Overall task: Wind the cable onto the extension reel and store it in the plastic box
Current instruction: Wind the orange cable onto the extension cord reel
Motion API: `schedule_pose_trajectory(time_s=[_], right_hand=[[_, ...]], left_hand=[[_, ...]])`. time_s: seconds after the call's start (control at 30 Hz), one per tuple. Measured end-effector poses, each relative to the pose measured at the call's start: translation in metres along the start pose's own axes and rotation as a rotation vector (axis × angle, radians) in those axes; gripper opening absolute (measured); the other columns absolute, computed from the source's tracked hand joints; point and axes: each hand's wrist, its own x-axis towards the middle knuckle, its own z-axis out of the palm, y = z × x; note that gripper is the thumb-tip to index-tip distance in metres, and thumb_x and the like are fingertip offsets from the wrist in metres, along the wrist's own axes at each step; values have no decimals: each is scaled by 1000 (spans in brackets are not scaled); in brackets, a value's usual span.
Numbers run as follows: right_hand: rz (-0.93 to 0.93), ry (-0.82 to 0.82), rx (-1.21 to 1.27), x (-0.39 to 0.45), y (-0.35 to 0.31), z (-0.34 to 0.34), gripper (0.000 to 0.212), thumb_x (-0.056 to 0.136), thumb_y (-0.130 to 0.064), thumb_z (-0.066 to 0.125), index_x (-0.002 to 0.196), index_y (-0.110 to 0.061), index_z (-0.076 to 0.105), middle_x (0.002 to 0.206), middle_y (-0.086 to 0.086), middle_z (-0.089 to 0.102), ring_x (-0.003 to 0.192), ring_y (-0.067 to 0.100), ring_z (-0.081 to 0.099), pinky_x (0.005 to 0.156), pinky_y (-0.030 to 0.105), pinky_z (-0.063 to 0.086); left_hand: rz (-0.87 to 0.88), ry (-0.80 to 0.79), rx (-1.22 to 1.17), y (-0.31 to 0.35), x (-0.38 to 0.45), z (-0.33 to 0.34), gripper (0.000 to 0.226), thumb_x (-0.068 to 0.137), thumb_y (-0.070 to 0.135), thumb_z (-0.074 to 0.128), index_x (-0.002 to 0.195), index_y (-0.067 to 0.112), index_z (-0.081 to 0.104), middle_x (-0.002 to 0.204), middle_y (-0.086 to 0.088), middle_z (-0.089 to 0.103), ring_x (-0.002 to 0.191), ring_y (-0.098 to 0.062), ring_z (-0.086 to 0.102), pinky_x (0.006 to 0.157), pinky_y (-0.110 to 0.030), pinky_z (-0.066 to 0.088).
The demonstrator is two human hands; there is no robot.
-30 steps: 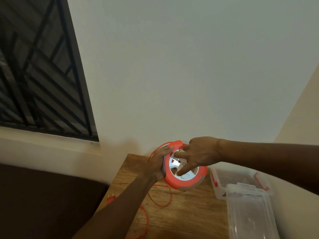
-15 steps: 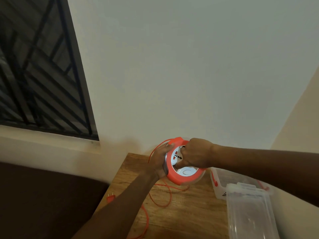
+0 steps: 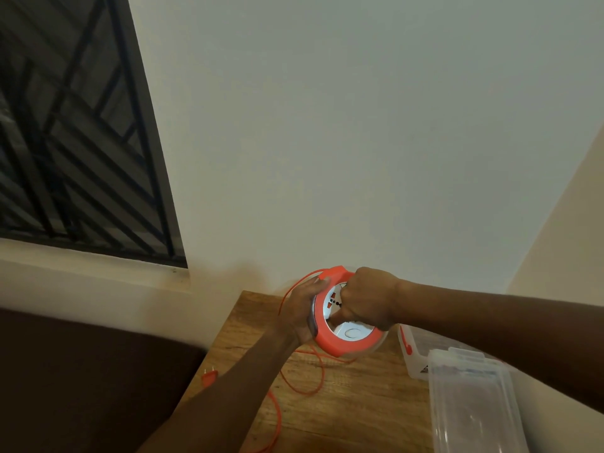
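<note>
An orange round extension reel [image 3: 330, 341] with a white socket face is held above the wooden table [image 3: 356, 407]. My left hand [image 3: 302, 313] grips its left rim. My right hand [image 3: 367, 299] is closed as a fist on the reel's face, fingers pressed into the centre. Orange cable [image 3: 305, 380] hangs from the reel in loose loops on the table and runs off the front edge; its orange plug [image 3: 209, 377] lies at the table's left edge. The clear plastic box [image 3: 415, 361] with red clips stands at the right, partly hidden by my right forearm.
The box's clear lid [image 3: 474, 410] lies on the table in front of the box. A pale wall rises right behind the table. A dark barred window [image 3: 75, 142] is at the upper left, with a dark surface [image 3: 81, 380] below it beside the table.
My right hand went from spread fingers on the reel's face to a closed fist and turned on the face. The cable loops on the table have shifted. My left hand kept its grip.
</note>
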Motion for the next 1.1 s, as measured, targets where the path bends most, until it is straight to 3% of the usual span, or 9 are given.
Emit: schedule_pose_trajectory(time_s=[0.13, 0.3, 0.4, 0.47, 0.6, 0.67, 0.83, 0.93, 1.1], right_hand=[[-39, 77, -5, -1, -3, 0, 56, 87, -28, 70, 139, -27, 48, 114, 10, 65, 102, 30, 64, 83, 37, 52], [122, 234, 136, 2, -8, 18, 63, 89, -42, 64, 146, -32, 38, 129, 5, 62, 110, 29, 62, 90, 39, 52], [626, 378, 696, 7, -23, 26, 70, 82, -59, 60, 145, -40, 38, 133, -5, 60, 116, 21, 59, 90, 34, 48], [822, 505, 1140, 15, -33, 28, 68, 79, -54, 66, 141, -35, 45, 137, -8, 57, 121, 17, 55, 93, 31, 45], [799, 535, 1534, 21, -56, 31, 83, 83, -38, 71, 152, -27, 25, 150, -1, 43, 129, 21, 49, 102, 31, 42], [704, 453, 1407, 15, -63, 34, 89, 83, -39, 69, 154, -32, 16, 152, -1, 40, 129, 22, 49, 101, 33, 45], [336, 361, 410, -18, -46, 33, 48, 98, -29, 48, 144, -39, 36, 149, 14, 40, 111, 34, 61, 89, 42, 54], [314, 275, 342, -19, -31, 28, 62, 97, -27, 54, 148, -45, 25, 159, 16, 21, 114, 36, 59, 88, 43, 55], [352, 131, 272, -14, -29, 18, 79, 94, -31, 62, 153, -39, 11, 155, 22, 26, 124, 38, 52, 95, 44, 50]], left_hand=[[-8, 20, -27, -2, -1, 0, 54, 92, 45, 65, 133, 10, 63, 129, -22, 68, 113, -41, 64, 104, -55, 50], [51, 33, -47, 6, -2, 1, 53, 91, 41, 66, 132, 6, 64, 125, -21, 70, 107, -39, 69, 91, -49, 58], [134, 43, -165, 10, -2, 3, 46, 94, 31, 64, 132, 5, 64, 131, -24, 67, 122, -44, 63, 103, -55, 52], [191, 69, -155, 10, -1, 3, 36, 98, 29, 61, 126, 8, 69, 127, -21, 69, 120, -44, 64, 104, -60, 50], [175, 92, -106, 7, -5, -1, 30, 101, 32, 57, 121, 13, 71, 119, -16, 75, 112, -40, 70, 99, -60, 53], [147, 115, -112, 9, -7, 0, 32, 101, 34, 56, 122, 13, 70, 117, -15, 75, 109, -38, 71, 96, -58, 56], [85, 144, -164, 16, -2, -6, 47, 95, 43, 62, 129, 11, 67, 121, -17, 74, 112, -40, 68, 100, -58, 53], [85, 142, -131, 14, 0, -6, 47, 96, 44, 61, 129, 11, 67, 119, -16, 75, 108, -39, 71, 95, -55, 57], [62, 79, -116, 8, -10, 12, 40, 98, 42, 57, 124, 14, 68, 117, -14, 76, 103, -37, 73, 89, -54, 59]])
